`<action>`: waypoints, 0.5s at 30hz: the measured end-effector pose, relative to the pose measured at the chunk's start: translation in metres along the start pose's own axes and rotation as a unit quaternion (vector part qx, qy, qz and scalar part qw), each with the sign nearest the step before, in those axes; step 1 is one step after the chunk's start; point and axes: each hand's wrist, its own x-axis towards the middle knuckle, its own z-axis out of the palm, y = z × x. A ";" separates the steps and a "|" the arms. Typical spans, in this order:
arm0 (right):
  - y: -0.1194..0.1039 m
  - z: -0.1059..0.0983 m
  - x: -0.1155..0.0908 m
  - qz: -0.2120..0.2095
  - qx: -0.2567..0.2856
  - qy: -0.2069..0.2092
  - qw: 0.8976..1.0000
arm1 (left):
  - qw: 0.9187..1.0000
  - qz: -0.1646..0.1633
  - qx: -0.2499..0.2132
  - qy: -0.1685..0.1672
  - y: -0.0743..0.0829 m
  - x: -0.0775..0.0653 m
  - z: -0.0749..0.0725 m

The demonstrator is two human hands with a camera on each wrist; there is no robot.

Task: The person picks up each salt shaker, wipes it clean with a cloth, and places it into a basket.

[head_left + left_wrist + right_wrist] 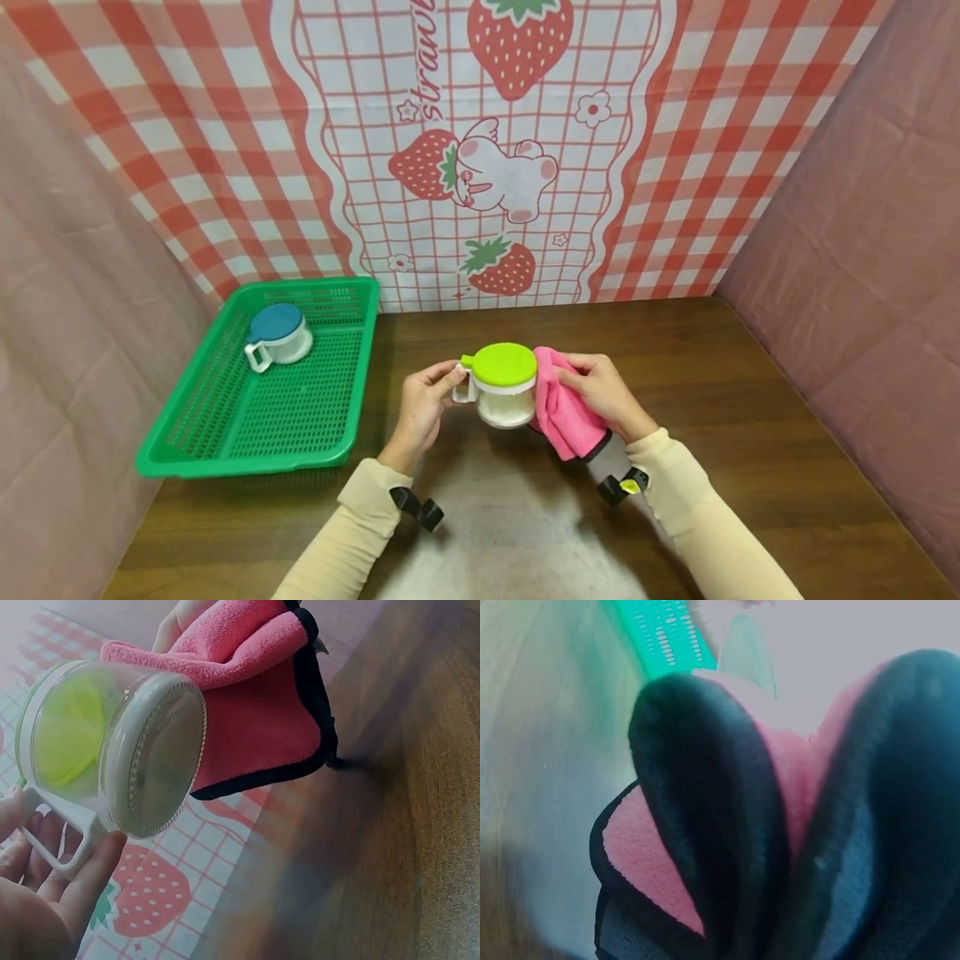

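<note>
A clear jar (506,407) with a lime-green lid (504,364) and a white handle (64,832) is held above the table by my left hand (423,408), whose fingers and thumb grip the handle. In the left wrist view the jar's ridged glass base faces the camera. My right hand (603,390) pinches a pink cloth (566,417) with black edging against the jar's right side. Cloth folds fill most of the right wrist view and hide the right fingers there.
At the left stands a green basket (356,392) with slotted walls. Inside it, near the back, sits a similar jar (292,346) with a blue lid (276,322). A strawberry-print cloth (517,167) hangs behind the brown wooden table (720,400), and pink curtains (840,217) flank it.
</note>
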 end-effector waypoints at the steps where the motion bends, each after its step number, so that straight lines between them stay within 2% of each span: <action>1: 0.000 0.000 0.000 0.001 0.004 0.002 1.000 | 1.000 -0.001 0.000 -0.004 -0.001 0.000 0.000; 8: 0.004 0.002 -0.002 0.022 0.018 0.013 1.000 | 1.000 -0.017 -0.001 -0.010 -0.001 -0.002 0.001; 15: 0.007 0.001 -0.004 0.021 0.021 0.021 0.999 | 0.999 -0.028 0.018 -0.014 -0.002 -0.003 0.004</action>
